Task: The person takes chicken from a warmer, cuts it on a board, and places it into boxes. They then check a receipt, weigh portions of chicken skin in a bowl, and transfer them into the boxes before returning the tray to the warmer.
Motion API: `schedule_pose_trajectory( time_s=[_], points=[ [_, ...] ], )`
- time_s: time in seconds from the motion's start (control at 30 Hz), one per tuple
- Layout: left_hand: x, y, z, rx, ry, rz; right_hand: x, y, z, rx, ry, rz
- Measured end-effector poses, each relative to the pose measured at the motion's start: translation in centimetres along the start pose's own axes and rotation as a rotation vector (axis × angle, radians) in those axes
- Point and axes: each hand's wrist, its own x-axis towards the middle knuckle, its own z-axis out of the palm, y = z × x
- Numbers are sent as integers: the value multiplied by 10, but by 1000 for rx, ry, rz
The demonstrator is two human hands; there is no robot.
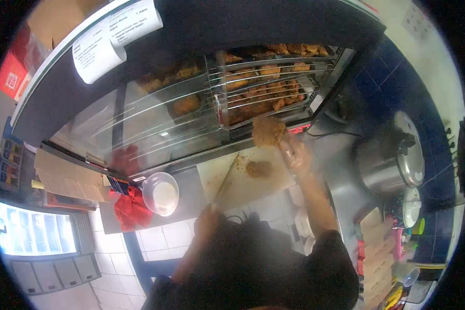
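In the head view, my left hand point(206, 223) is closed around the handle of a long knife point(227, 177), whose blade points away over the white cutting board point(209, 173). My right hand point(296, 156), in what looks like a clear plastic glove, grips a flat brown piece of fried chicken point(267, 132) above the board's far edge. Below it, brown crumbs and a small brown heap point(259, 168) lie on the board, just right of the blade. I cannot make out whether the heap is crumbs or another piece.
Beyond the board stands a glass display cabinet point(219, 108) with trays of fried food point(266, 98). To the left are a whitish bowl point(160, 194) and a crumpled red bag or cloth point(132, 209). A large steel pot point(385, 157) stands at right, near stacked brown cartons point(375, 263).
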Motion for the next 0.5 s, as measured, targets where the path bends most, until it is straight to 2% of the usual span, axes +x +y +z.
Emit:
schedule_pose_trajectory(
  time_s=[0.1,0.17,0.3,0.37,0.4,0.47,0.5],
  points=[
    [5,0,2,25,20,-3,-31,-20,13,38,-89,71],
    [7,0,1,-11,-56,-133,-44,-24,26,45,-140,103],
    [7,5,-3,19,-53,-24,-70,-26,42,160,-103,133],
    [11,10,-5,-70,-118,-213,-76,-25,43,184,-116,167],
    [13,8,-3,-58,-139,-226,-78,-23,40,174,-165,148],
    [10,-2,11,-40,-51,-189,-95,-30,40,186,-246,140],
    [9,-6,16,-41,-66,-201,-106,-31,50,191,-322,235]
  ],
)
